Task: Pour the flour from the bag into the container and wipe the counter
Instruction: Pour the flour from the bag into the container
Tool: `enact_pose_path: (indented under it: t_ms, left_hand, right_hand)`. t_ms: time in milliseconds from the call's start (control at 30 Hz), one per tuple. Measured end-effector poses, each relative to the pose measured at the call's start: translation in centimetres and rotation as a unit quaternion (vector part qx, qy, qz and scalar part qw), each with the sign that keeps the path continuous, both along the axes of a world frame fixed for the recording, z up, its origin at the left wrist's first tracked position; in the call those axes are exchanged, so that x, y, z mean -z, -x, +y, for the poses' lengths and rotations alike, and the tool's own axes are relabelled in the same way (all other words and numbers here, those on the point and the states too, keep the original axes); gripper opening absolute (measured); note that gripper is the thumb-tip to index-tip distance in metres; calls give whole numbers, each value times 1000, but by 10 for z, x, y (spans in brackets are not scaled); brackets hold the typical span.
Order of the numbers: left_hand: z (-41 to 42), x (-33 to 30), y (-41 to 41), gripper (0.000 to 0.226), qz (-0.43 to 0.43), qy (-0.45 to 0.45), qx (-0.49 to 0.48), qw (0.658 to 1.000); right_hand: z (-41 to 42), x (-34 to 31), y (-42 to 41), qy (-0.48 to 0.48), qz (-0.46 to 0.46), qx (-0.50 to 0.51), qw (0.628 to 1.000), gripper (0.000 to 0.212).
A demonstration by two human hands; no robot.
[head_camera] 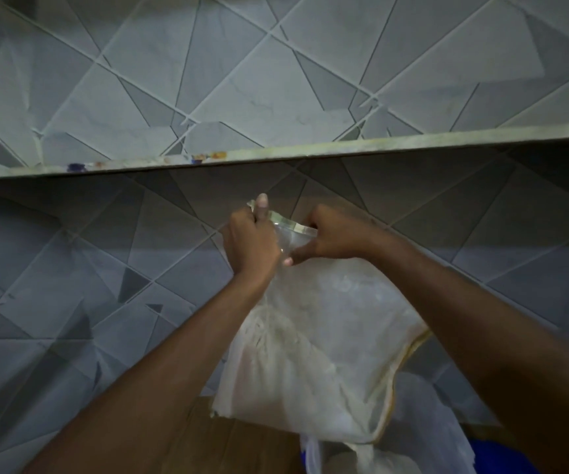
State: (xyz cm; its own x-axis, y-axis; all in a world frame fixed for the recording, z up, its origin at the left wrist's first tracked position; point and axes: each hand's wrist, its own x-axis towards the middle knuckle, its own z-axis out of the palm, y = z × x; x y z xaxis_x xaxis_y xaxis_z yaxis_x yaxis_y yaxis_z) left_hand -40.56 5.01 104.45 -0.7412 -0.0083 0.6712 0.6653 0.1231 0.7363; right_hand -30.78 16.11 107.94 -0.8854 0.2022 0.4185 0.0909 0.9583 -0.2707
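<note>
A clear plastic bag of white flour [314, 364] hangs upright in front of the tiled wall, held up at chest height. My left hand [252, 241] grips the left end of the bag's top strip, thumb pointing up. My right hand [331, 237] pinches the same strip just to the right, thumb and fingers closed on the plastic. The flour fills the lower part of the bag. Below the bag, a translucent plastic container [430, 425] shows at the bottom right, partly hidden by the bag and my right arm.
A narrow shelf ledge [310, 152] crosses the grey tiled wall above my hands. A brown counter surface [242, 446] lies under the bag. Something blue [488, 453] sits at the bottom right edge.
</note>
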Motion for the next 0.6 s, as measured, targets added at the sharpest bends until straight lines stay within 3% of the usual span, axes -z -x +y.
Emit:
enact_pose_path:
  t_ms: [200, 300, 367, 500, 600]
  left_hand:
    - [-7, 4, 9, 61, 21, -8, 56, 998]
    - [-10, 4, 15, 63, 14, -8, 86, 996]
    - [-15, 7, 21, 65, 9, 0, 111, 994]
    - [-36, 25, 30, 70, -51, -54, 227, 971]
    - [-60, 65, 38, 64, -97, -41, 220, 970]
  right_hand:
    - [-10, 0, 17, -10, 42, -48, 998, 48]
    - [-15, 8, 27, -23, 87, -15, 996, 49]
    - [-18, 19, 34, -23, 108, 28, 993, 36]
    - [-38, 34, 30, -50, 157, 59, 985, 26]
    - [-47, 38, 32, -66, 182, 54, 980, 26]
